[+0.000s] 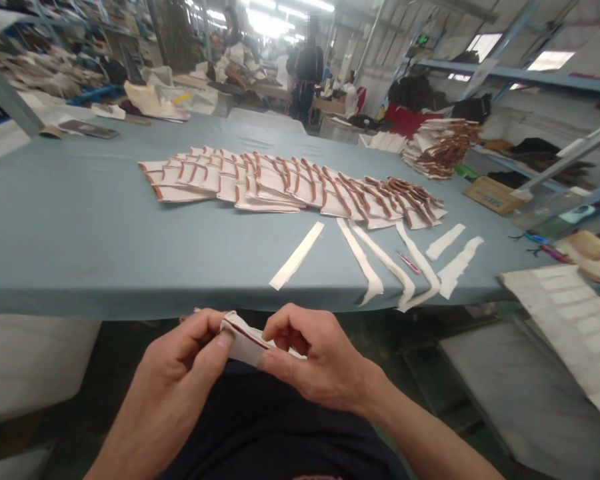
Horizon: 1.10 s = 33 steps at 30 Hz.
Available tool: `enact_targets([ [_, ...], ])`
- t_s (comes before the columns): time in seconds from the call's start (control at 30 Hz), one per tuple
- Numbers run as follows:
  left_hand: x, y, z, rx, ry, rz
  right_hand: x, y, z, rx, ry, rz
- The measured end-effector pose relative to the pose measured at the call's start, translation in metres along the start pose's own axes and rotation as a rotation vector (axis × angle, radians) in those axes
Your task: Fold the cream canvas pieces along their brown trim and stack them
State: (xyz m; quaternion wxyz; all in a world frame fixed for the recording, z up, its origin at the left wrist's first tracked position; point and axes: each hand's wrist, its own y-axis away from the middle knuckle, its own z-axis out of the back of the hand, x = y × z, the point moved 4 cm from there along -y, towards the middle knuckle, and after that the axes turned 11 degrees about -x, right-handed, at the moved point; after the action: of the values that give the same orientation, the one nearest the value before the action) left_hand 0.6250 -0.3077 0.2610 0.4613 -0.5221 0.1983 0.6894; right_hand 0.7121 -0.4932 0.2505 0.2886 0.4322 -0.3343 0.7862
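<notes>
A bench (105, 250) with a blue-green covering carries a row of overlapping pale fabric panels (270, 179) with brown edging, lying lengthwise between its far and near edges. A stack of similar panels (443, 150) stands toward the far right corner. In front of the near edge's middle, the left hand (183, 363) and right hand (320, 353) each pinch a folded fabric piece (245, 348), off the bench. White strips (297, 257) lie along the near edge's right half; among them lies a slim pink tool (409, 263).
</notes>
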Motion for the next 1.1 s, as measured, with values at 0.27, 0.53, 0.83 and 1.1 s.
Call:
enact_targets([
  [0.27, 0.002, 0.011, -0.003, 0.063, -0.022, 0.006, -0.010, -0.005, -0.026, 0.217, -0.596, -0.464],
  [0.53, 0.013, 0.013, -0.005, 0.164, 0.079, 0.056, -0.015, 0.001, -0.036, 0.304, -0.623, -0.557],
  [0.83, 0.023, 0.012, -0.011, 0.128, 0.189, 0.202, 0.001, 0.007, -0.035, 0.076, -0.303, -0.370],
  [1.1, 0.014, 0.026, -0.006, 0.039, 0.023, -0.047, 0.004, 0.008, -0.039, -0.028, -0.016, -0.270],
])
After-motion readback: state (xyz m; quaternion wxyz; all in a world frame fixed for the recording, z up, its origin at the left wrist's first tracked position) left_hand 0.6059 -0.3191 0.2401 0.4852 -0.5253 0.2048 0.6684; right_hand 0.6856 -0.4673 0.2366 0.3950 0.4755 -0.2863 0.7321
